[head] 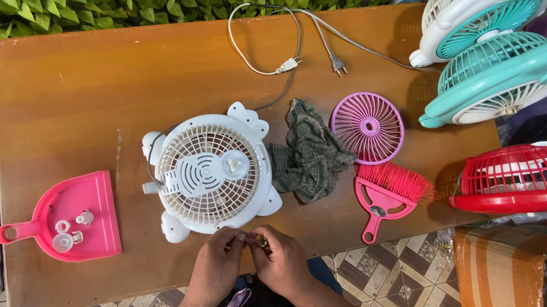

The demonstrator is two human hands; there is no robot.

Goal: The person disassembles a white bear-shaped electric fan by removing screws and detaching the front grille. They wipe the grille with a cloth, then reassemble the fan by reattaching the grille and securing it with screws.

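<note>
Head view looks straight down on an orange-brown wooden surface [75, 100]. At its near edge the left hand [217, 263] and right hand [282, 259] meet, fingers pressed together, pinching a small yellowish part [261, 243] too small to identify. Just beyond them lies a white round plastic fan [208, 171], grille up. Well to the left, a pink plastic dustpan [100, 225] holds several small white plastic pieces [69, 231]. A crumpled green checked cloth [308, 153] lies right of the fan.
</note>
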